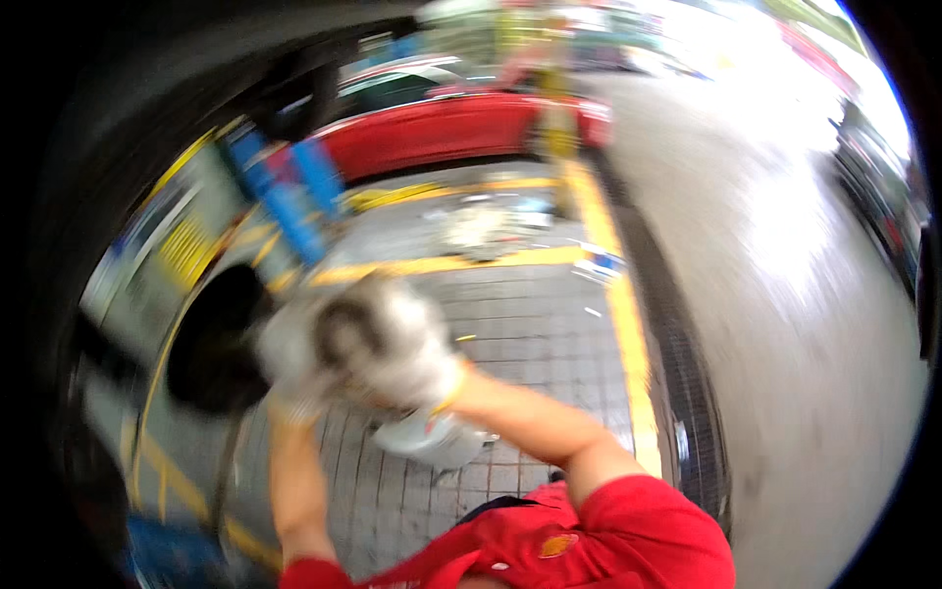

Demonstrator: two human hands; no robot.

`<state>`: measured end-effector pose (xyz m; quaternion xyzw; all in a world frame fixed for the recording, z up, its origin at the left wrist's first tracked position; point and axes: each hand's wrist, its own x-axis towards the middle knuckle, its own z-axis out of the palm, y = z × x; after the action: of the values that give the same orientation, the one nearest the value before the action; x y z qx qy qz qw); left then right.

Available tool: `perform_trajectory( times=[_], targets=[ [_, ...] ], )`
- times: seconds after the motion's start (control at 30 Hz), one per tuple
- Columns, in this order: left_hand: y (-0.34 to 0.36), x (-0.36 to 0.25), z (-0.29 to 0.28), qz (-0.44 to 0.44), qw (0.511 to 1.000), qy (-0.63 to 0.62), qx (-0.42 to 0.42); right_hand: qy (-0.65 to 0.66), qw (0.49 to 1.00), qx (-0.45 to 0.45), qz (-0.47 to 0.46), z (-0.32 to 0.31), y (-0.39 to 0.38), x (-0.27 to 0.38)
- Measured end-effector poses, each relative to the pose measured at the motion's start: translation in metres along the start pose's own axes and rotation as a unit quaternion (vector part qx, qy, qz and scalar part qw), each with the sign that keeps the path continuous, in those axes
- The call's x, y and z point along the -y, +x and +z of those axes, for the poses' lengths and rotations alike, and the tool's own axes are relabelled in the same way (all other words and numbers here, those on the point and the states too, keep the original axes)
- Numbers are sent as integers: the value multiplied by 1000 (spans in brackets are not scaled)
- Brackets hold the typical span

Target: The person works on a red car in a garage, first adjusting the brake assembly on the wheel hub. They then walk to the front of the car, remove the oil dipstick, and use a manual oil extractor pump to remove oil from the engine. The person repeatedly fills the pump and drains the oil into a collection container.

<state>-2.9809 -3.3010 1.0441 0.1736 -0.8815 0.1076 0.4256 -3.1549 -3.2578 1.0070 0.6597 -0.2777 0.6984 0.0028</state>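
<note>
Both my hands wear whitish work gloves, badly smeared by motion, and are held close together in front of me. Between them is a round grey-brown part (350,332) with a darker ring on its face; its exact kind is too blurred to tell. My left hand (291,358) closes on its left side and my right hand (417,344) wraps its right side. The individual fingers do not show clearly. Below the hands, a pale grey rounded container (432,441) is partly covered by my right glove and forearm.
A black tyre (221,339) hangs close to my left hand, under a dark vehicle body (177,59) overhead. Blue posts (280,196) stand beyond it. A red car (442,128) is parked at the back, with litter (486,228) before it. A dark drain grate (687,393) runs along the right.
</note>
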Motion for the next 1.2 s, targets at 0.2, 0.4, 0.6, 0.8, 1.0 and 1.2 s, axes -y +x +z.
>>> perform_trajectory(
  times=[0.2, 0.4, 0.6, 0.8, 1.0, 1.2],
  targets=[
    [-41, 9, 43, 71, 989, 82, 102, -46, 982, 47, 177, -29, -69, -2],
    [-34, -87, 67, 149, 958, -9, 244, -45, 896, 151, 415, -107, -145, 54],
    [-55, -188, 116, 240, 903, -96, 344, -84, 821, 127, 551, -181, -226, 134],
    [-89, -360, 175, 371, 830, -194, 368, -181, 726, 72, 660, -289, -324, 258],
    [-92, -566, 190, 524, 742, -292, 300, -49, 712, -72, 697, -393, -423, 400],
    [-97, -763, 162, 611, 632, -406, 250, -157, 673, -320, 648, -439, -510, 546]
  ],
)
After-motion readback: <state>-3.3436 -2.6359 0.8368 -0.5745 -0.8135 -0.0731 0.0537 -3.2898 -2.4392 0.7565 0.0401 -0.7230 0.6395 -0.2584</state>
